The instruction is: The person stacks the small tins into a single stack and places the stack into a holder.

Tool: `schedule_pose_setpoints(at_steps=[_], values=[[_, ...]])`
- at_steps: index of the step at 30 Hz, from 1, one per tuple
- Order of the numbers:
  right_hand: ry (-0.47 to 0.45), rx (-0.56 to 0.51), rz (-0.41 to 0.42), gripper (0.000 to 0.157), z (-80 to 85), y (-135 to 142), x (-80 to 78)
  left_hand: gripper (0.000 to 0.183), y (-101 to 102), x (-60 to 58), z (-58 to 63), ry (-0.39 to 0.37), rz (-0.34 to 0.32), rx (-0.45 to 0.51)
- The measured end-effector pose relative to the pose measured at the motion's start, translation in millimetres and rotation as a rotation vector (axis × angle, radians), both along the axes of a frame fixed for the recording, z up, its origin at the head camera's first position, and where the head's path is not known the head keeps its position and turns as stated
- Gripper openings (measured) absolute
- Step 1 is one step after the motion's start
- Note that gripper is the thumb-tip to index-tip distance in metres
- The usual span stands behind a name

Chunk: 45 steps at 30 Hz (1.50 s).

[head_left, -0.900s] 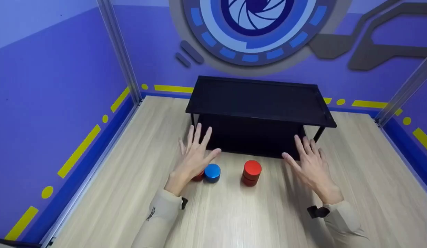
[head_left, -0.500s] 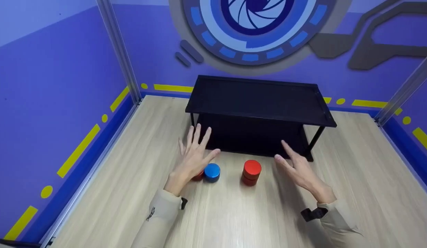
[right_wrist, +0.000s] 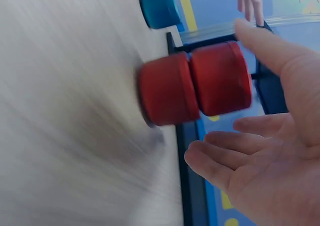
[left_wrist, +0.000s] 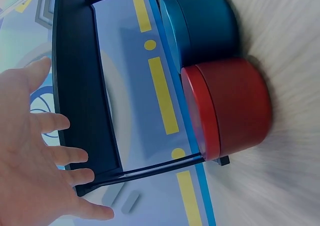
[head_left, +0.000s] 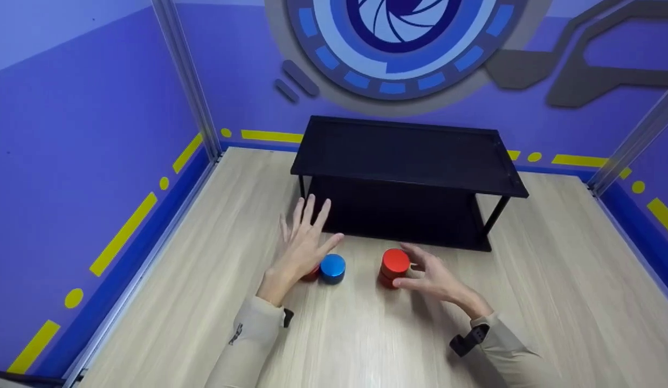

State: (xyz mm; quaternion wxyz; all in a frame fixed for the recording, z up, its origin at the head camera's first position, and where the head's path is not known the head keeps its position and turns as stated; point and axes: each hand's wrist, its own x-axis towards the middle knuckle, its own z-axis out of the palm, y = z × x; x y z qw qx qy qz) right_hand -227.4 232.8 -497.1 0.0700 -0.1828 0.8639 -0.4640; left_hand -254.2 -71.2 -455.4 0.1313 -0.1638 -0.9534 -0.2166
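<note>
Step in hand: apparently a reach for the two stacked red containers (head_left: pixel 394 262), upright on the desk (head_left: pixel 334 350) before the black shelf (head_left: pixel 409 156). Your right grip (head_left: pixel 436 277) is beside them, thumb and fingers apart, curled round nothing; contact cannot be confirmed. Your left grip (head_left: pixel 300 251) holds nothing, fingers spread, near the blue container (head_left: pixel 332 268) and single red container (left_wrist: pixel 232 106), which stand side by side. Next move likely calls for you to close evenly, lest the upper container slip off.
</note>
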Motion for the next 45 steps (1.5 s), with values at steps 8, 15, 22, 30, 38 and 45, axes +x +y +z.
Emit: schedule_pose_setpoints(at_steps=[8, 15, 22, 30, 38, 45], values=[[0.008, -0.046, 0.011, 0.081, -10.0, -9.5, -3.6, 0.075, -0.9, 0.4, -2.1, -0.014, 0.006, -0.028], [0.009, -0.069, -0.02, 0.065, -15.4, -11.4, -6.1, 0.073, -3.2, 0.5, -3.8, -0.03, -0.001, -0.028], [0.011, -0.052, -0.018, 0.062, -17.1, -9.1, -5.7, 0.068, -8.5, -1.2, -7.7, -0.082, -0.057, 0.084], [0.054, -0.032, -0.015, 0.059, -15.5, -8.8, -5.8, 0.075, -24.3, 0.8, -8.9, -0.229, -0.101, 0.2], [0.052, -0.004, -0.039, 0.06, -14.8, -7.8, -7.1, 0.097, -41.8, 2.7, -15.9, -0.48, -0.121, 0.267], [0.068, -0.002, -0.027, 0.062, -16.2, -7.0, -6.9, 0.093, -51.3, 1.3, -28.3, -0.52, -0.199, 0.284]])
